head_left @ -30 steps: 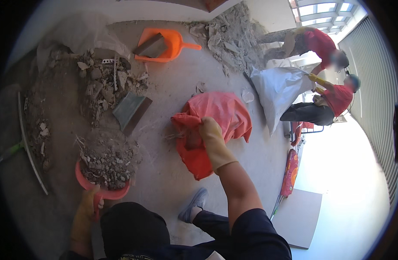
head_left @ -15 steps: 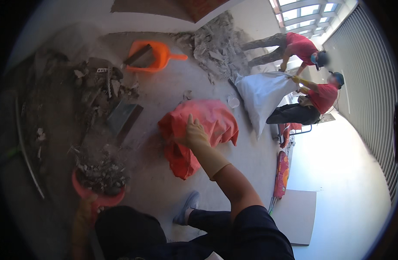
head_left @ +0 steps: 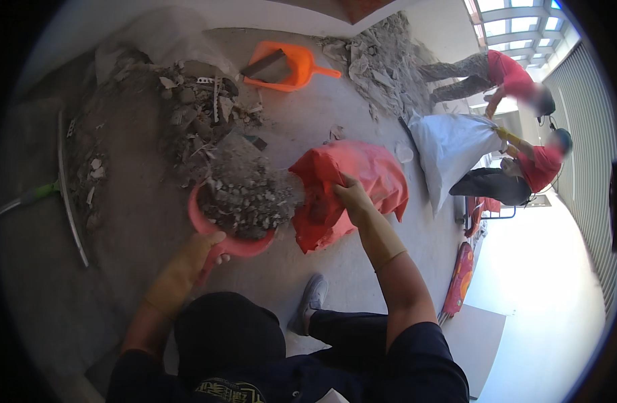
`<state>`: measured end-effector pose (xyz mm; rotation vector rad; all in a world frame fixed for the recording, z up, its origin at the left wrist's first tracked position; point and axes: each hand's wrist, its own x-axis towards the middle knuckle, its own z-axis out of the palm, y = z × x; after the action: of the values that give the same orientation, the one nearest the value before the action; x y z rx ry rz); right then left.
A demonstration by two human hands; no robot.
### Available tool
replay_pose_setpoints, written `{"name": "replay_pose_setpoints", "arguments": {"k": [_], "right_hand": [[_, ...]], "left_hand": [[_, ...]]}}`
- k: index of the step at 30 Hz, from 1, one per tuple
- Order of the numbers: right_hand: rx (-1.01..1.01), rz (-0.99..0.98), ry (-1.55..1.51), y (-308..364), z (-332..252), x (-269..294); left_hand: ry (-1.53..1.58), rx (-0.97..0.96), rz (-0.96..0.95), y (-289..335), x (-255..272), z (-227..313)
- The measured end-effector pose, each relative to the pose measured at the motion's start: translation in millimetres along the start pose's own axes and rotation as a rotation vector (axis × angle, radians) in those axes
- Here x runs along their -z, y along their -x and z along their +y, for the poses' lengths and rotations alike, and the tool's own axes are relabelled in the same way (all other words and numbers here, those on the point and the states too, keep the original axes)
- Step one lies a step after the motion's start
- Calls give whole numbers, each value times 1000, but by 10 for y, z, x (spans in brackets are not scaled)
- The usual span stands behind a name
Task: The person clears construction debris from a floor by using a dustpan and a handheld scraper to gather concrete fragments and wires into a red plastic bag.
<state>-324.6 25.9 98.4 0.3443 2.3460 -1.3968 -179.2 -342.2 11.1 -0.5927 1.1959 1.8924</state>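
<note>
My left hand, in a yellowish glove, is closed round the handle of a red dustpan. Grey rubble is heaped in the pan, and dust hangs over it. Just right of the pan lies a red sack, its mouth turned toward the rubble. The fingers of my right hand, gloved alike, pinch the edge of that mouth. How far the pan's front reaches into the sack is hidden by the rubble.
Beyond the pan lies a debris pile, with an orange dustpan beside it. A squeegee lies at left. Two co-workers in red shirts hold a white sack at far right. A folded red bag lies nearer.
The loaded red dustpan has risen rightward to the sack's mouth. My right hand has gone from reaching over the sack to gripping its edge, and the mouth now stands wider.
</note>
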Motion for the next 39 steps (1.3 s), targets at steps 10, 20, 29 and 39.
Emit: {"name": "replay_pose_setpoints", "arguments": {"k": [10, 20, 29, 39], "right_hand": [[-96, 11, -36, -453, -333, -300], [186, -256, 72, -366, 508, -392], [-319, -156, 214, 932, -558, -54], [-113, 210, 322, 643, -812, -151]], "left_hand": [[-2, 93, -115, -679, -858, -105], [17, 246, -512, -1649, -991, -824], [-199, 143, -454, -2313, -1700, 66], [-456, 18, -335, -2181, -1760, 489]]}}
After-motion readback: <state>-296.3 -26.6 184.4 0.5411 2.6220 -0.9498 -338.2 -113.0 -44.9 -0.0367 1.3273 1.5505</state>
